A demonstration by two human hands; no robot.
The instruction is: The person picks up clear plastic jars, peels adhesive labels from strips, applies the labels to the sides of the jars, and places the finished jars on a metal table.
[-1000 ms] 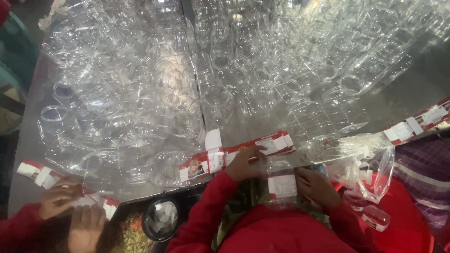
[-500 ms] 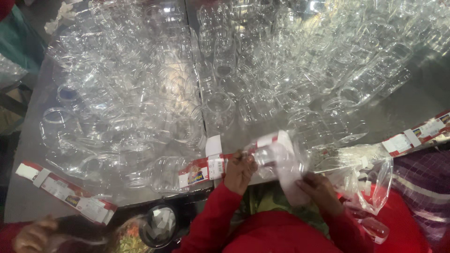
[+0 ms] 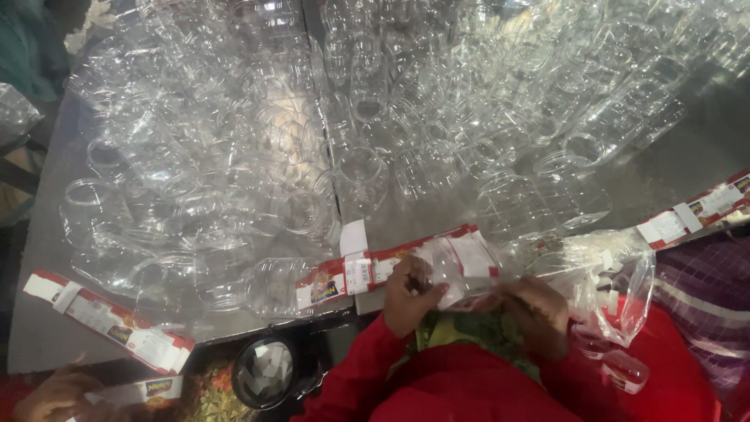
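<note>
Now we hold a clear plastic jar (image 3: pixel 461 270) in the lower centre of the frame, raised off the table (image 3: pixel 47 336) edge and tilted, with a white-and-red label partly wrapped on it. A second ago the label lay flat between our hands at the table edge; half a second ago it was lifted and turning; it now sits against the jar wall. Our left hand (image 3: pixel 408 293) is closed on the jar's left end, fingers curled over it. Our right hand (image 3: pixel 539 309) lies under the jar's right side; we cannot tell whether its fingers are closed (the jar and red sleeve hide them). We judge the labelling step to be under way, not finished.

A strip of red labels (image 3: pixel 367 270) lies along the table edge just left of the jar. A clear plastic bag (image 3: pixel 617 289) sits just right of the right hand. Unlabelled clear jars (image 3: pixel 351 117) fill the upper frame. Another person's hand (image 3: pixel 55 395), lower left, has dropped lower in the frame.
</note>
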